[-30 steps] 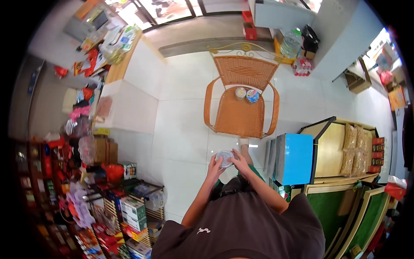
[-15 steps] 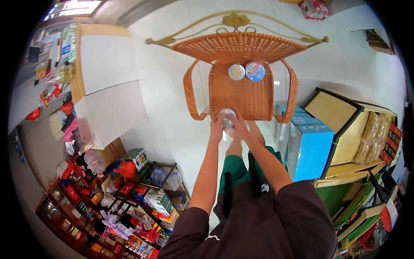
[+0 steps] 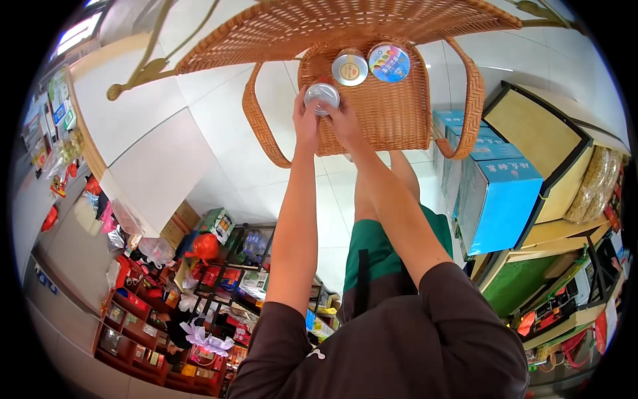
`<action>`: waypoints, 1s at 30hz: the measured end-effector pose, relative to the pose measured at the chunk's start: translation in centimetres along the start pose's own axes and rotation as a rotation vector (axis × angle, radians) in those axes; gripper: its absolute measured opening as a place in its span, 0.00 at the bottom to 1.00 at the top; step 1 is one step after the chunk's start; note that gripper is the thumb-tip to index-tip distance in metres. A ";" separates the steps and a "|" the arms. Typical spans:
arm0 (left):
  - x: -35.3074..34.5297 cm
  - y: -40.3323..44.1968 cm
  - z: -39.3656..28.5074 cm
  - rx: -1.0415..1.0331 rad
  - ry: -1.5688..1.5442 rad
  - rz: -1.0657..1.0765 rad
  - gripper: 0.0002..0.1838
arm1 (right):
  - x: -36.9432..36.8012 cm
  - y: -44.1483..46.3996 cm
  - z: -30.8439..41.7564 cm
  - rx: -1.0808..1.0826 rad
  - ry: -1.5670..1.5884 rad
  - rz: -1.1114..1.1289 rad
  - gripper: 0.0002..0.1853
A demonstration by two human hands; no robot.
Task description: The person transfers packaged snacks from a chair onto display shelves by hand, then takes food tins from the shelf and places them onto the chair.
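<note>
Both hands hold a round container with a pale, clear-looking top [image 3: 322, 98] over the left part of the wicker chair's seat [image 3: 392, 116]. My left hand [image 3: 306, 121] wraps its left side, and my right hand [image 3: 341, 120] grips it from the right and near side. Whether its base touches the seat I cannot tell. Just right of it on the seat stands a can with a silver rim and a gold and white lid [image 3: 349, 68]. Beside that can is a tub with a blue, colourful lid [image 3: 389, 62].
The chair's curved armrests [image 3: 260, 123] flank the seat, and its backrest [image 3: 345, 26] rises at the far side. Blue boxes [image 3: 508, 193] stand at the right by a wooden display stand [image 3: 538, 143]. A white counter [image 3: 159, 169] and stocked shelves [image 3: 229, 266] are at left.
The view has moved closer to the chair. My hands have carried the round container forward from in front of my body to over the seat's left part, beside the two containers there.
</note>
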State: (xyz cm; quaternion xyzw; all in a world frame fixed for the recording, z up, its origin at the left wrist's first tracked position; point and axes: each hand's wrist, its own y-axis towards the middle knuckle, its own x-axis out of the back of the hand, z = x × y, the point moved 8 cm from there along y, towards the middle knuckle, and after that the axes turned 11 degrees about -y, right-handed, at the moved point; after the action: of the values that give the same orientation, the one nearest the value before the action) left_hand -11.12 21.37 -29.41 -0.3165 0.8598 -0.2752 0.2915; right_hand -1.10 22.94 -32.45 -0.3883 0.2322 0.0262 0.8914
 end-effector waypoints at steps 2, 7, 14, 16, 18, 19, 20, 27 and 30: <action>-0.4 -1.6 -0.9 -0.013 -0.016 -0.038 0.27 | 0.2 -1.1 0.9 -0.048 -0.013 0.005 0.23; 2.4 -7.4 0.4 0.063 0.259 -0.124 0.25 | 7.5 -3.6 0.1 -0.184 -0.578 0.112 0.25; 4.6 -17.3 7.0 0.074 1.069 0.429 0.17 | 17.0 -16.6 6.4 -0.192 -0.838 -0.048 0.31; 3.2 -20.8 7.2 0.063 1.058 0.499 0.17 | 20.7 -20.0 5.8 -0.251 -0.991 -0.028 0.33; 1.3 -24.2 6.6 0.052 0.987 0.506 0.17 | 23.0 -23.4 5.2 -0.183 -0.982 -0.101 0.32; 1.3 -25.7 6.6 0.069 0.936 0.513 0.16 | 23.2 -26.5 5.9 -0.154 -0.922 -0.141 0.31; 1.4 -26.9 7.1 0.096 0.881 0.518 0.16 | 24.2 -28.6 5.4 -0.103 -0.861 -0.160 0.28; 15.4 -28.4 9.0 0.045 1.131 0.442 0.19 | 35.6 -46.9 -7.1 -0.321 -0.522 -0.601 0.21; 24.2 -26.0 10.4 0.304 1.427 0.393 0.19 | 40.4 -52.4 -15.1 -0.516 -0.481 -0.612 0.24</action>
State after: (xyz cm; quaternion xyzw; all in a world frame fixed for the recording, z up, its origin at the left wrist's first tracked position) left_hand -9.39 -15.57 -27.23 0.1413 0.8329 -0.4721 -0.2520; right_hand 40.87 -29.57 -23.28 -0.6308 -0.1204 -0.0917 0.7611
